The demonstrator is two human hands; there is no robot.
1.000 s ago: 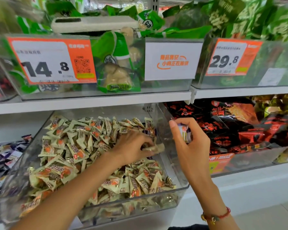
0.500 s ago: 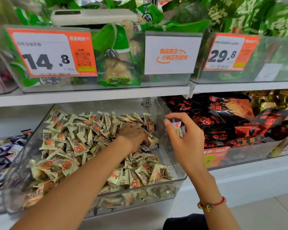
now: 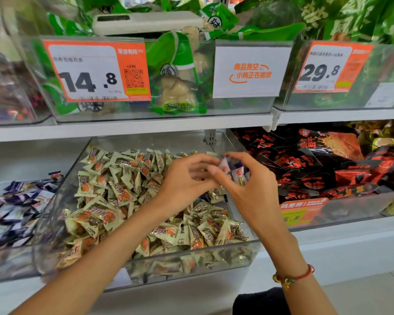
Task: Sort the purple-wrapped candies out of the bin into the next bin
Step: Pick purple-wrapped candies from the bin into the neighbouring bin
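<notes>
A clear bin [image 3: 191, 254] on the lower shelf is full of beige-and-orange wrapped candies [image 3: 123, 192]. Above its right end my two hands meet. My right hand [image 3: 253, 194] holds a small bunch of purple-and-white wrapped candies [image 3: 238, 172] in its curled fingers. My left hand [image 3: 184, 180] is raised out of the pile, and its fingertips pinch a purple-and-white candy [image 3: 223, 165] against the right hand's thumb. The neighbouring bin [image 3: 0, 267] to the left holds a heap of purple-wrapped candies [image 3: 16, 208].
To the right stands a bin of black-and-red snack packs [image 3: 323, 164] with an orange tag. The shelf above carries bins of green packs [image 3: 175, 71] with price labels 14.8 and 29.8, and a white phone [image 3: 146, 21] lies on top.
My left hand has come up out of the beige pile with a candy and moved right to meet my right hand. The right hand has stayed near the bin's right wall.
</notes>
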